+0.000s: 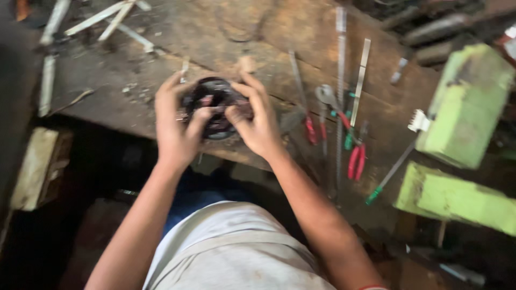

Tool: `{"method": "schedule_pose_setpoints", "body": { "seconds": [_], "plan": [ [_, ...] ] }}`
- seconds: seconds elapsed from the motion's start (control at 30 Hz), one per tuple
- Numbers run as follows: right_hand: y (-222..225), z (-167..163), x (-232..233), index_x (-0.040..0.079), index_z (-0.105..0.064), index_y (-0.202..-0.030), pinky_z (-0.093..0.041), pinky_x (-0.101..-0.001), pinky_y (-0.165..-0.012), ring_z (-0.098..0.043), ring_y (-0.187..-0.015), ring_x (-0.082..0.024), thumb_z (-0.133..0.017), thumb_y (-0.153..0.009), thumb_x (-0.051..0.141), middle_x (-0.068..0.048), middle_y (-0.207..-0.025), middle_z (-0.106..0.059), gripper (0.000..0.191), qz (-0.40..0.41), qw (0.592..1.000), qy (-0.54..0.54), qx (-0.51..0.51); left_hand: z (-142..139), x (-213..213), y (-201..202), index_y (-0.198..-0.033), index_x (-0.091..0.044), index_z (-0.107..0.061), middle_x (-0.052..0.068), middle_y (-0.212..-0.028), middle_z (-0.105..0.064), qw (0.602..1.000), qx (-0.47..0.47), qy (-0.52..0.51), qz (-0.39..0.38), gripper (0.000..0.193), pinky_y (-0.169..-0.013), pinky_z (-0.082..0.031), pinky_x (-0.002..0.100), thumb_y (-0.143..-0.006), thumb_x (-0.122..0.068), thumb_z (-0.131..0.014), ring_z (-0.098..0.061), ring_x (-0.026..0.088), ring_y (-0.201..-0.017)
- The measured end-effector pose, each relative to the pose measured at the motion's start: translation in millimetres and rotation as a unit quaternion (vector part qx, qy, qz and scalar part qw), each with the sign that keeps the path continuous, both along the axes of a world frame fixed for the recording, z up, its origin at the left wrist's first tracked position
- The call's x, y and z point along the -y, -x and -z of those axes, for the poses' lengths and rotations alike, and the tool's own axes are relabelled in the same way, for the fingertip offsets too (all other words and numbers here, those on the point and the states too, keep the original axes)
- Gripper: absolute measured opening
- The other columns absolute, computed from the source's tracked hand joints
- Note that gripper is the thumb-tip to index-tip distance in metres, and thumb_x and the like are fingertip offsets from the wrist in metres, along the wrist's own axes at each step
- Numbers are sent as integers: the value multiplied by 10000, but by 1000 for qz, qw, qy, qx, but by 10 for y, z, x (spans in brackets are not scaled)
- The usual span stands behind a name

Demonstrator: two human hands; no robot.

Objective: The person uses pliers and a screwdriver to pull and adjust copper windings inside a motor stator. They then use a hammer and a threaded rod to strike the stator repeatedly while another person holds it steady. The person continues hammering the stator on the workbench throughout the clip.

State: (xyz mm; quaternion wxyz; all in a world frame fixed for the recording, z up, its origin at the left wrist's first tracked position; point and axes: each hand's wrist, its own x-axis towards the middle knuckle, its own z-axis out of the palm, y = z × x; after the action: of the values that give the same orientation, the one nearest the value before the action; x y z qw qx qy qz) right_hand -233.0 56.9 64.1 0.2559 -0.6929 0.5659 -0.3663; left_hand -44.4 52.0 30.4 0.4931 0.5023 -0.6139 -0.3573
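Note:
Both of my hands hold one dark round metal part [214,98] with a ring shape and reddish bits inside, just above the near edge of a worn wooden workbench [161,48]. My left hand [174,124] grips its left side, thumb pressed onto the front. From the right, my right hand [259,119] wraps the other side, fingers curled over the rim. The picture is blurred, so finer details of the part are unclear.
To the right on the bench lie red-handled pliers [356,160], a wrench [325,96], a green-handled screwdriver [391,173], metal rulers [361,75] and a long file. A light green vise [466,107] stands at far right. Pale metal strips [107,21] lie at back left.

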Motion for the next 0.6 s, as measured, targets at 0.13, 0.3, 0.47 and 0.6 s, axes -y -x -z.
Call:
{"method": "schedule_pose_setpoints", "body": {
  "seconds": [0.13,0.3,0.47,0.6],
  "plan": [
    [824,-99,-581,22,-508,-1438,-431,-459,-1151,-493,-1411,-373,-762,-970,317,-206,-1559,-432,608,10,999,17,-42,-230,-619,230,-1439,-38,-446,212,-1585,-261,996,27,56,-67,568,-1240,-370,487,-1044,-283,-771,-370,424,-1472],
    [2081,256,-1272,138,-567,-1367,-491,-458,-1110,-578,-1325,-346,-789,-971,272,-146,-1424,-581,473,258,922,47,-284,-267,-970,508,-1427,-81,-615,167,-1589,-348,909,370,189,-14,620,-1200,-345,560,-977,-461,-809,-305,429,-1469],
    [3087,549,-1655,68,-568,-1362,-464,-595,-904,-597,-1157,-444,-767,-886,325,-215,-1259,-625,576,296,837,-41,-459,-297,-1202,688,-1462,-12,-609,142,-1642,-330,889,429,160,-16,784,-1221,-335,574,-928,-554,-799,-262,426,-1506],
    [3293,431,-1653,97,-644,-1106,-521,-592,-780,-670,-901,-485,-688,-995,353,-234,-964,-711,283,258,857,-171,-412,-275,-1409,684,-1427,-13,-618,144,-1626,-343,878,444,175,-31,776,-1209,-317,572,-889,-546,-786,-257,429,-1503]
  ]
}}
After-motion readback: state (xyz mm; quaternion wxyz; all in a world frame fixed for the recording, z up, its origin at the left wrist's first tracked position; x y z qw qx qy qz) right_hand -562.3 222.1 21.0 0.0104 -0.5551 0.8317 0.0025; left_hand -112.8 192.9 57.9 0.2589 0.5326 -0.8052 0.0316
